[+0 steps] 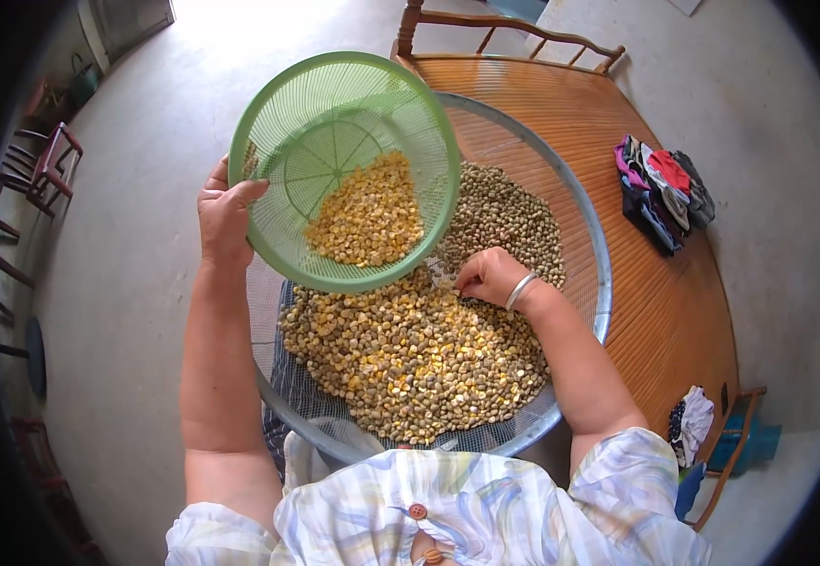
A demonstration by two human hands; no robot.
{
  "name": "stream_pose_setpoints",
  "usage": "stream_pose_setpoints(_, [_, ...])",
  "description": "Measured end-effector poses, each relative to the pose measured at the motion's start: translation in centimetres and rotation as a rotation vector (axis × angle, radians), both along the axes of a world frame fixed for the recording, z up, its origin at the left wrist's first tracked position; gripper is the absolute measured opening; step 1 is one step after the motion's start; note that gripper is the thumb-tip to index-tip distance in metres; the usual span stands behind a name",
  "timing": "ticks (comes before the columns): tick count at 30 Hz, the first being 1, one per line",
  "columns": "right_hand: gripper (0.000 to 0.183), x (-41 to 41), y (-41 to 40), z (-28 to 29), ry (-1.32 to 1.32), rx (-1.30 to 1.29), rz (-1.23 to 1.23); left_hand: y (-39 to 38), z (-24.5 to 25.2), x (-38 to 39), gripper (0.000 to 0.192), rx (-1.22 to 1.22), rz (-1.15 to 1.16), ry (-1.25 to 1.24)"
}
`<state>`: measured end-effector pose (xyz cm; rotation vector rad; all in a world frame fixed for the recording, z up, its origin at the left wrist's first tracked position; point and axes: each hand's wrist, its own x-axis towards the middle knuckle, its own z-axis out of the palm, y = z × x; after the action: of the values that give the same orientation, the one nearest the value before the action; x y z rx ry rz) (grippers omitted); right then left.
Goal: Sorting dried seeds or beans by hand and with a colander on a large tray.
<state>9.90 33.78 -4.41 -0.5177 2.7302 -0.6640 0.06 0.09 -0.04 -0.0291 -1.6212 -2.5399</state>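
Note:
My left hand (226,205) grips the left rim of a round green plastic mesh basket (304,159), thumb over the edge. The basket is tilted, and yellow split kernels (374,212) lie heaped low on its right side. Below it is a large round mesh sieve with a grey rim (583,187). A mixed pile of yellow kernels and brownish-green beans (424,361) covers its near part, and a pile of brownish-green beans (502,209) lies farther back. My right hand (491,277), wearing a bracelet (521,290), has curled fingers at the mixed pile's upper edge; its fingertips are partly hidden.
The sieve partly overlaps a slatted wooden bed (664,304) with a turned-wood rail (516,25). Folded clothes (664,187) lie on it at right, more cloth (693,424) nearer me. Wooden chairs (52,166) stand at far left on the concrete floor (120,283).

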Motion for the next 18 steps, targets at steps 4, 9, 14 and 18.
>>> stream_pose_setpoints(4, [0.013, 0.1, -0.3, -0.4, 0.004, 0.112, 0.011, -0.1, 0.1, 0.1, 0.041, 0.002, -0.008, -0.009])
stream_pose_setpoints(9, [0.012, 0.0, 0.0, -0.8, 0.037, 0.133, 0.041, -0.2, -0.1, 0.0, 0.042, -0.018, -0.006, -0.003])
stream_pose_setpoints(14, [0.008, -0.3, -0.5, 0.7, 0.023, -0.284, -0.205, -0.5, -0.6, -0.3, 0.039, -0.035, -0.019, 0.011])
stream_pose_setpoints(18, [0.012, -0.4, -1.7, 2.8, -0.187, -0.768, -0.348, -0.3, -0.3, 0.0, 0.040, -0.014, -0.005, -0.001])
